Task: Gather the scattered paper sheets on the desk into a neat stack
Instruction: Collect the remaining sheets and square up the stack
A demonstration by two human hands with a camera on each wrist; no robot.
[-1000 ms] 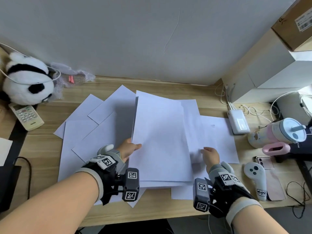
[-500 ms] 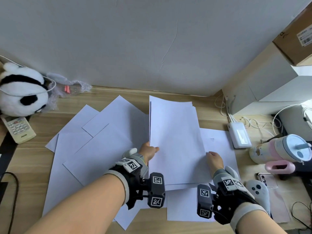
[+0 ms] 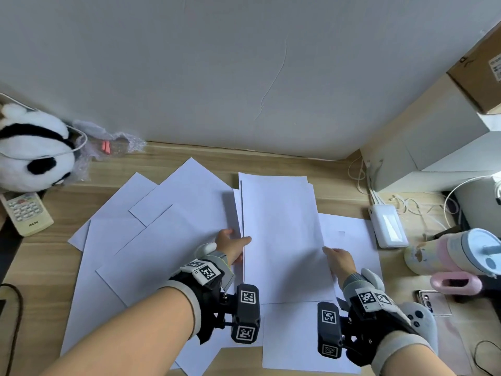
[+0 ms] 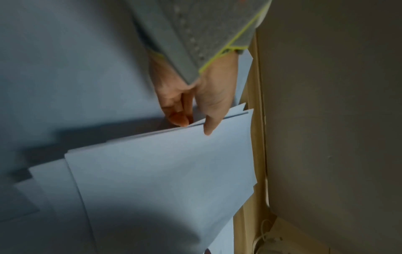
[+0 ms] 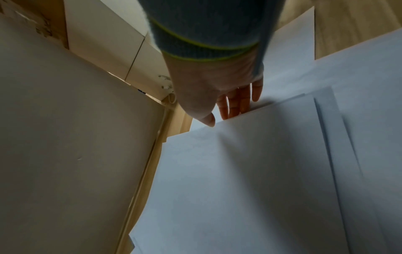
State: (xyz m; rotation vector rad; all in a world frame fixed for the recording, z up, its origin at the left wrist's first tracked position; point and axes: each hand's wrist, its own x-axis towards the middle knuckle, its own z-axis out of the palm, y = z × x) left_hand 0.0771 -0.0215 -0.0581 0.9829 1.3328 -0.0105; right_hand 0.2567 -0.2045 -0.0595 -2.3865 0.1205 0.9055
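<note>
White sheets (image 3: 173,240) are spread over the wooden desk (image 3: 40,256). A remote (image 3: 25,213) lies at 9 o'clock, a charger (image 3: 389,225) at 3.

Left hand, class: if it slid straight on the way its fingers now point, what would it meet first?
The left hand already grips the paper stack at its left edge. Going straight on, it looks likely to meet only more of the stack, then the wall; depth is unclear.

Two bare forearms reach forward from the bottom edge, each wrist wrapped in a black strap carrying a marker-tagged camera block. The left hand (image 3: 232,246) pinches the left edge of a sheaf of paper sheets (image 3: 282,234), thumb on top and fingers (image 4: 177,110) beneath. The right hand (image 3: 340,260) pinches the sheaf's right edge the same way, thumb above, fingers (image 5: 236,101) underneath.
</note>
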